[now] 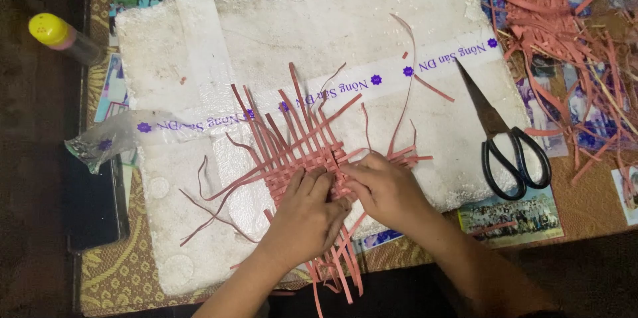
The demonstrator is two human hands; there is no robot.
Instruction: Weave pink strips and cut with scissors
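Both hands' fingers on red woven strips atop foam board

A desk covered in gold-patterned cloth stood under dim, warm light, printed photographs spread flat across its top. Dark floor lay along the left edge.

Clear bottle w/ yellow cap top left, white tape strip w/ purple print across foam board

Left hand and right hand side by side, palms down, fingers curled, fingertips nearly touching.
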